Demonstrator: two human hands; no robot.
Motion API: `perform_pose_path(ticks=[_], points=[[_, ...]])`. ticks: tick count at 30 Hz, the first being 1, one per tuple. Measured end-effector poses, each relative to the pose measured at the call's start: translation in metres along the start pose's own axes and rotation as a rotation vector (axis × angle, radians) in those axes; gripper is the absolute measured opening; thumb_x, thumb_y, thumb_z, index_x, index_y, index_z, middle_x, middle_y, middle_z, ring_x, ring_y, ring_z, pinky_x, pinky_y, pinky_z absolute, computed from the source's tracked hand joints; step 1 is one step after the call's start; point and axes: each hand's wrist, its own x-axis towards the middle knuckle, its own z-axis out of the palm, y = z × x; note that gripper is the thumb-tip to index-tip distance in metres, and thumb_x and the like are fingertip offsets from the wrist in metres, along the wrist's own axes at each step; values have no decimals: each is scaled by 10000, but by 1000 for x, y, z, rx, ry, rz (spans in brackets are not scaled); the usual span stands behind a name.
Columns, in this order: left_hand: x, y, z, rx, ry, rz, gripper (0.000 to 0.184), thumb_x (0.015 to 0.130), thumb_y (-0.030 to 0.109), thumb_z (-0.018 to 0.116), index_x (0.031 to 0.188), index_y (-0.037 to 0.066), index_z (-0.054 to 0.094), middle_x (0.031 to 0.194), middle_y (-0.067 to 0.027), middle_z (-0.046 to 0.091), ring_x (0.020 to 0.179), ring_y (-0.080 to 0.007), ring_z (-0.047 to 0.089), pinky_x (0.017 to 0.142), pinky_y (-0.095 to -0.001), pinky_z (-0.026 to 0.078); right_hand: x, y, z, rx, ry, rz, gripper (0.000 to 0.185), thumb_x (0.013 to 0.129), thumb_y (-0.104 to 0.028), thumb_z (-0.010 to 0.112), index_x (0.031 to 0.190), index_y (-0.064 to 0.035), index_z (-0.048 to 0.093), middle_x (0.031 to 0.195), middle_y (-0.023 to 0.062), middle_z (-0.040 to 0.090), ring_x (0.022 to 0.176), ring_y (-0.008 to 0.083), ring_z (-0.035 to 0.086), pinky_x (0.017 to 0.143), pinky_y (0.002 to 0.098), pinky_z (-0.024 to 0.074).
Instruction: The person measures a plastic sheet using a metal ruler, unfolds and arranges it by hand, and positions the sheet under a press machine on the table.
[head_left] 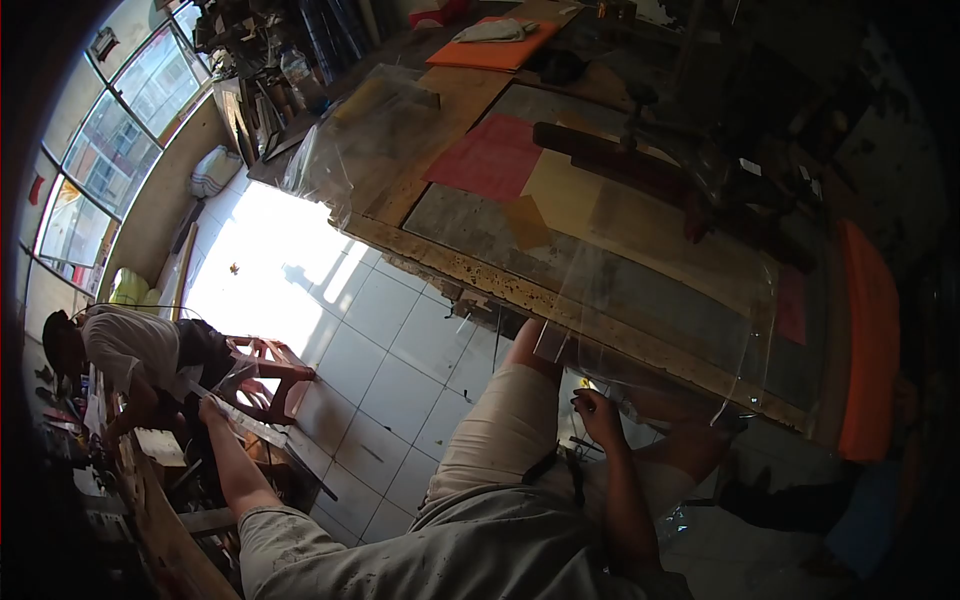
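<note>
My left hand [211,409] reaches far out to the left, fingers closed at the end of a pale flat strip [250,424]. The strip slants down to the right beside a co-worker who sits bent over. My right hand [598,412] is above my lap, below the workbench's front edge, with its fingers curled together; anything in them is too small to name. A clear plastic sheet [660,330] hangs over the bench edge near that hand. On the workbench [450,262] lie a red sheet [490,157] and a yellow sheet [570,195].
The co-worker [130,345] sits at the left by a cluttered table. A dark metal device [620,155] stands on the bench. Orange material [868,340] hangs at its right end, and an orange stack [495,47] lies at the back. White floor tiles [365,365] show between.
</note>
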Motion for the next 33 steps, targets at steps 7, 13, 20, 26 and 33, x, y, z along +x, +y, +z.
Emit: perform_pose_path(ticks=[7, 13, 20, 26, 33], points=[[-28, -25, -22, -55, 1, 0, 143, 905, 53, 583, 904, 22, 723, 845, -74, 683, 728, -212, 671, 667, -327, 559, 4, 7, 2, 36, -28, 6, 293, 988, -234, 708, 1233, -71, 716, 1087, 139, 779, 994, 276, 760, 870, 394, 576], [-20, -10, -54, -30, -73, -59, 185, 979, 168, 585, 988, 42, 721, 893, -54, 665, 750, -184, 647, 693, -298, 531, 5, 11, -2, -21, -48, 1, 303, 981, -229, 713, 1234, -63, 715, 1082, 128, 778, 990, 274, 758, 876, 387, 579], [-3, 31, -61, -14, -51, -7, 193, 964, 231, 645, 1087, 82, 649, 944, -39, 671, 713, -193, 641, 549, -373, 485, 5, 10, -4, 5, -70, 11, 313, 985, -244, 706, 1235, -57, 713, 1075, 125, 777, 998, 278, 756, 885, 388, 579], [-1, 35, -41, -149, 117, 102, 350, 988, 271, 623, 1271, 64, 617, 1062, -128, 675, 889, -202, 681, 718, -333, 557, 4, 12, -7, -49, -90, 7, 324, 991, -239, 699, 1262, -60, 702, 1079, 128, 776, 999, 267, 752, 886, 403, 570], [7, 47, -53, -15, 178, 70, 409, 1000, 306, 606, 1327, 61, 584, 1125, -147, 666, 949, -231, 683, 767, -363, 559, 4, 18, -4, -46, -105, 10, 335, 994, -261, 695, 1271, -72, 701, 1077, 120, 775, 998, 272, 749, 888, 412, 569]])
